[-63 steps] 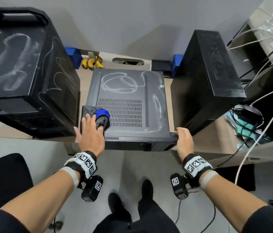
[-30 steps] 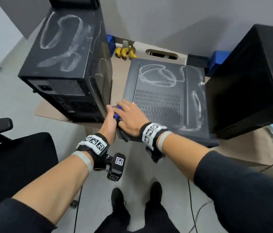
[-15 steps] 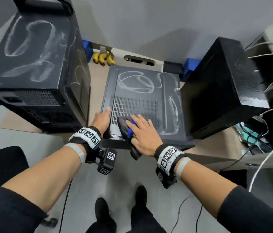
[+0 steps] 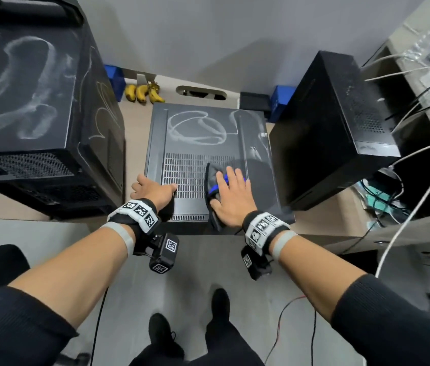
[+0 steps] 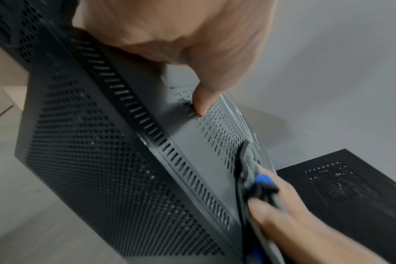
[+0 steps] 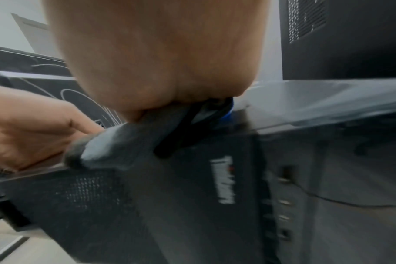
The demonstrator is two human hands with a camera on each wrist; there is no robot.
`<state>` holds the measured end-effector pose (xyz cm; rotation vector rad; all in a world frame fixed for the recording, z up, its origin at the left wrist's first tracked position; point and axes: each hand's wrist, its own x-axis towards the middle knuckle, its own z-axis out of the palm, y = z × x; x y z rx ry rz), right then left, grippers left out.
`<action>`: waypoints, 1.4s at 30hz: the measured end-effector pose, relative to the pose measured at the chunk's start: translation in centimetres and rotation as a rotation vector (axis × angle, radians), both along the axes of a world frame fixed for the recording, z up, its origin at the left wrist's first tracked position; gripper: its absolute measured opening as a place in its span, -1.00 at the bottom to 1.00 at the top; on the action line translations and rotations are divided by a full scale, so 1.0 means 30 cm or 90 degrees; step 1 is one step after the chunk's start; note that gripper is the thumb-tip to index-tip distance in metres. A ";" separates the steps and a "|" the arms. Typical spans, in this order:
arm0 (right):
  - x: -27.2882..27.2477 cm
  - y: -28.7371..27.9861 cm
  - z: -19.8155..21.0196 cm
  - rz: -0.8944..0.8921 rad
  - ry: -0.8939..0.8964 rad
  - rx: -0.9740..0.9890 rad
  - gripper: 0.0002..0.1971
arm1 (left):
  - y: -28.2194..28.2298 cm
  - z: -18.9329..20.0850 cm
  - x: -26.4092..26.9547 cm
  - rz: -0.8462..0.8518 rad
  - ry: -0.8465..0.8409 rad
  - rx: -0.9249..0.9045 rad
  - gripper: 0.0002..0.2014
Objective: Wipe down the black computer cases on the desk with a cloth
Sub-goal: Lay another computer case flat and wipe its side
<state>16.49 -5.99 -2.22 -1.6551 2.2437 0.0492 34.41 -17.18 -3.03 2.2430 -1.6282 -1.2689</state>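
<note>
Three black computer cases stand on a pale wooden surface point(image 4: 140, 143), seen from above. On the left, the tall case point(image 4: 36, 107) stands upright, with white chalky swirls covering its top and side; it looks unwiped. In the middle, the flat case point(image 4: 208, 143) lies on its side. White swirls remain across its far half, while the near half, with the vent grille, appears mostly clean, so wiping here seems underway. The left hand point(image 4: 153, 191) rests on this case's near left corner, thumb lying on the grille, holding nothing and apparently steadying it. The right hand point(image 4: 231, 199) presses flat, fingers spread, on one grey and blue cloth point(image 4: 212, 188) at the near right of the same panel. On the right, the upright case point(image 4: 335, 128) shows no clear white marks, only faint dust. Judged from this, one case is partly wiped and at least the left case is still to do. Behind the cases lies one bunch of bananas point(image 4: 142, 93), three visible.
</note>
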 end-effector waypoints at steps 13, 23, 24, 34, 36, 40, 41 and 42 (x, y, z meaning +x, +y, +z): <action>-0.094 -0.043 0.010 -0.105 0.055 0.034 -0.19 | -0.004 0.017 -0.008 -0.012 -0.028 0.018 -0.04; -0.272 0.024 0.019 -0.182 0.098 0.089 -0.15 | -0.139 0.065 -0.063 0.001 -0.018 -0.003 0.03; -0.286 -0.023 0.015 -0.185 0.108 0.071 -0.16 | -0.161 0.073 -0.077 0.007 -0.014 -0.001 0.04; -0.326 -0.104 0.005 -0.017 0.102 0.044 -0.21 | -0.265 0.032 -0.210 0.092 -0.037 0.064 0.38; -0.343 -0.085 -0.004 -0.011 0.085 0.047 -0.20 | -0.269 0.029 -0.210 0.064 -0.051 0.078 0.45; -0.430 -0.319 0.001 -0.164 0.040 -0.001 -0.20 | -0.272 0.049 -0.207 0.027 -0.088 0.090 0.50; -0.456 -0.399 0.004 -0.197 0.034 -0.001 -0.19 | -0.274 0.053 -0.207 0.019 -0.096 0.094 0.50; -0.479 -0.476 0.005 -0.225 0.027 0.007 -0.17 | -0.274 0.055 -0.205 0.012 -0.104 0.097 0.50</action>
